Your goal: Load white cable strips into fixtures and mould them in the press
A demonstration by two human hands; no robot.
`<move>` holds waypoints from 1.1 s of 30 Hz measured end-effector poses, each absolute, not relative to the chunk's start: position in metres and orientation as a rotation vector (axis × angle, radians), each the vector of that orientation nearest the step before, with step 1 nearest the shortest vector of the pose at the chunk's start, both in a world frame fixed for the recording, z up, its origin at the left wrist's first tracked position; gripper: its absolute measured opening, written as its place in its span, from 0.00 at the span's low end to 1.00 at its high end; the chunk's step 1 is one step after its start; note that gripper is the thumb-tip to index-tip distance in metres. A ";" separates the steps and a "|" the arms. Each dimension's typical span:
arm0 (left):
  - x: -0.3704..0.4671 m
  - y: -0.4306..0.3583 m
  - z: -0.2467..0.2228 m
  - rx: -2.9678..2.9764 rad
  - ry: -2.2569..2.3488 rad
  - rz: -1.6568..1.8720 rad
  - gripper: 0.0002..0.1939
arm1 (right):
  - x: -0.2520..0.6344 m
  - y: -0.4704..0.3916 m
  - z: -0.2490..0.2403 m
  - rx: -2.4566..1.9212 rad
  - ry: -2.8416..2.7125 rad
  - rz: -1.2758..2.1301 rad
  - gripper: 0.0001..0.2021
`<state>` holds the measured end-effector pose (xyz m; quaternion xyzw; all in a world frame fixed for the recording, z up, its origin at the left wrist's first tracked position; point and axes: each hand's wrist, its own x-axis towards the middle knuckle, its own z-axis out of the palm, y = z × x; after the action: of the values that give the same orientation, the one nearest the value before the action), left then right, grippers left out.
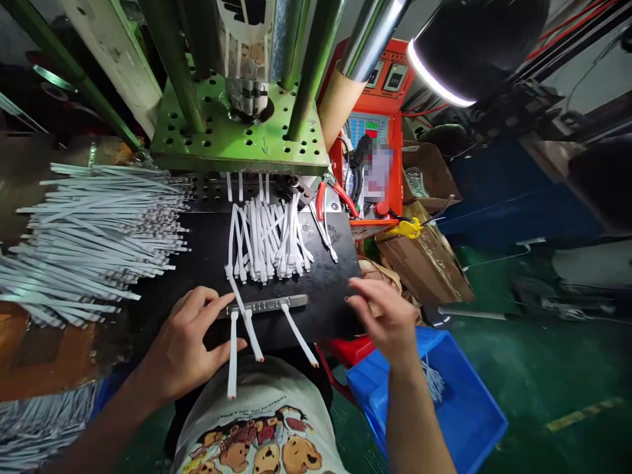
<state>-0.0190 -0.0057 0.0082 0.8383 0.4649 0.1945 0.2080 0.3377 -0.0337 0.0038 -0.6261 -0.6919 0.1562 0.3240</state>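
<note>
A narrow metal bar [297, 301] lies across the front of the black work surface, with several short white cables [300, 337] set along it and hanging toward me. My left hand [190, 342] is at the bar's left end, thumb and index finger apart on either side of it, beside the leftmost cable. To the right of the bar, my right hand [384, 316] is raised, thumb and index finger a little apart with nothing visible between them. Behind the bar lies a pile of white cables [266, 237]. A larger heap of white cables [99, 237] covers the left side.
A green press plate [241, 148] with posts stands behind the cable pile. Red-handled pliers [322, 201] lie beside an orange-red control box [395, 158]. A blue bin [474, 388] is at lower right, cardboard boxes [424, 257] behind it. A lamp [434, 82] hangs upper right.
</note>
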 end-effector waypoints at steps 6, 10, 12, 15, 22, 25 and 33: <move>-0.003 -0.005 0.013 2.167 1.309 0.598 0.14 | 0.246 -0.023 0.016 -0.967 -1.793 0.792 0.11; -0.005 -0.009 0.015 2.124 1.288 0.683 0.13 | 0.234 -0.023 0.018 -1.040 -1.728 0.753 0.15; -0.006 -0.011 0.017 2.129 1.261 0.740 0.11 | 0.223 -0.022 0.019 -1.006 -1.851 0.776 0.17; -0.007 -0.014 0.024 2.116 1.212 0.849 0.08 | 0.203 -0.020 0.023 -0.912 -1.925 0.800 0.12; -0.013 -0.028 0.038 1.858 1.407 0.608 0.10 | 0.220 -0.017 0.032 -1.305 -1.394 1.017 0.06; -0.004 -0.031 0.029 1.833 1.458 0.349 0.10 | 0.230 -0.020 0.026 -1.461 -1.378 1.131 0.10; 0.026 -0.032 0.022 1.916 1.699 -0.023 0.09 | 0.245 -0.006 0.017 -1.493 -1.590 1.063 0.12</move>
<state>0.0265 -0.0318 0.0215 0.7169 0.6357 -0.0086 0.2862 0.2445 -0.0057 0.0170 -0.5762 -0.6139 0.4106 0.3500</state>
